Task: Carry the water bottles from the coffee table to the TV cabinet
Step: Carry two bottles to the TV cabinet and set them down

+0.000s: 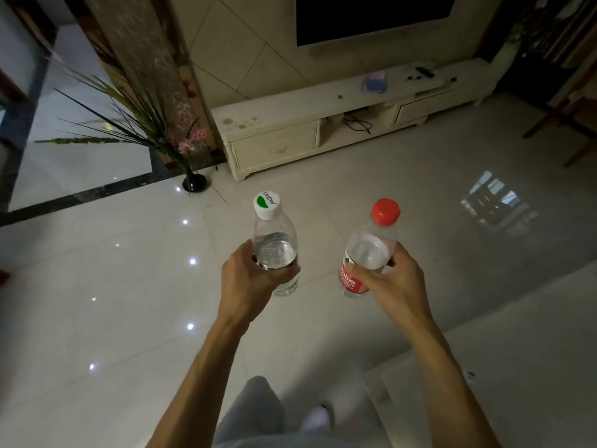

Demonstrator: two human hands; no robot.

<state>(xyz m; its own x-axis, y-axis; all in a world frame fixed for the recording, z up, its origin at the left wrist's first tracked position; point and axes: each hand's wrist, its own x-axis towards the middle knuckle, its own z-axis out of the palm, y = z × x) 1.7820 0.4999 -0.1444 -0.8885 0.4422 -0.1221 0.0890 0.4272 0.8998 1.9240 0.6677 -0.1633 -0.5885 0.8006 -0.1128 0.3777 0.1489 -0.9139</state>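
Note:
My left hand (248, 279) grips a clear water bottle with a white and green cap (274, 234), held upright over the floor. In my right hand (392, 279) is a second clear bottle with a red cap and red label (371, 240), tilted slightly right. Both bottles hang at mid-frame, apart from each other. The cream TV cabinet (290, 118) runs along the wall ahead, under a dark TV (371, 17). The pale coffee table (517, 367) shows at the lower right, beside my right arm.
A black vase with long green leaves and pink flowers (193, 182) stands left of the cabinet's near end. Small items, a purple pad (374, 82) and dark remotes (423, 72), lie on the cabinet's right part. Glossy tile floor lies between me and the cabinet. Wooden chair legs (575, 137) stand far right.

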